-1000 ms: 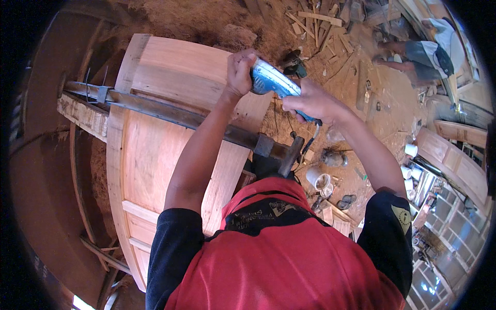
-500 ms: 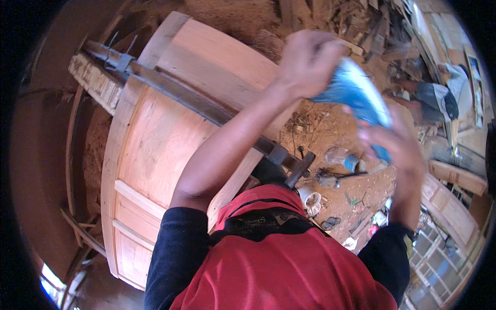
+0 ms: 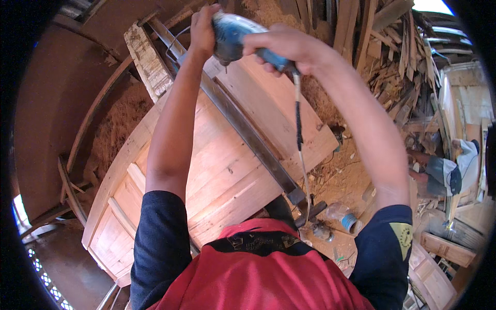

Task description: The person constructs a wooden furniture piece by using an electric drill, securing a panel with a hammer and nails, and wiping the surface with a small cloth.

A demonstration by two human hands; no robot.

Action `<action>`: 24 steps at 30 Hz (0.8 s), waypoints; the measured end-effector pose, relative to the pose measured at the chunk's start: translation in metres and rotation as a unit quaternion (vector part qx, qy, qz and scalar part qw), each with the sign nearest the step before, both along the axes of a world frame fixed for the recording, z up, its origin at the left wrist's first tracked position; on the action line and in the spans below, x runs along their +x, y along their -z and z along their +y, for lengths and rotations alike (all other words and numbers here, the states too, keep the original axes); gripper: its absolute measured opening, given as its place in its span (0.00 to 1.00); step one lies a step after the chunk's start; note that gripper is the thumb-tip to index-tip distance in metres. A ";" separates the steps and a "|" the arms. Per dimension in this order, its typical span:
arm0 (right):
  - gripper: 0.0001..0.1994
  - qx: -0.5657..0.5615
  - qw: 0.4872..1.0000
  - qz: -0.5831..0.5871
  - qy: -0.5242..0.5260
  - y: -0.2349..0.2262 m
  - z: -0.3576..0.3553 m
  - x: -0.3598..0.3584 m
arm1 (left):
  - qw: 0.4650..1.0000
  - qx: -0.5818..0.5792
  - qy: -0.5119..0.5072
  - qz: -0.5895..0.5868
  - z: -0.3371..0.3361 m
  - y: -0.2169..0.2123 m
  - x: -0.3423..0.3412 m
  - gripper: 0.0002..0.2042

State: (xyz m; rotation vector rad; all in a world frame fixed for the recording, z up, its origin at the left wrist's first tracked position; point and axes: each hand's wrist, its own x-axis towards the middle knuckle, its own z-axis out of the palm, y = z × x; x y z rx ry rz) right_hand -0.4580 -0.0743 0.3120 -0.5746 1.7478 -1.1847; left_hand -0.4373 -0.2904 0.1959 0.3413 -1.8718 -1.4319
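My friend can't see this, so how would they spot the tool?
Find the big pale wooden panel. Follow it up to where the left hand and right hand hold the tool. Unlike its wooden neighbours, it is blue and rounded, with a cord hanging from it.

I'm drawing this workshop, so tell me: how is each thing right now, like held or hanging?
Blue power tool: held; can't tell if running.
Left hand: closed on the tool's front.
Right hand: gripping the tool's handle.
Cord: attached to the tool, hanging.
Wooden panel: bare, unpainted.
Metal bar: lying across the panel.
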 end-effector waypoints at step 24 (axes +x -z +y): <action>0.13 0.073 0.993 0.074 -0.062 0.040 -0.089 -0.031 | 0.992 0.049 0.069 0.098 -0.072 0.046 -0.014 0.22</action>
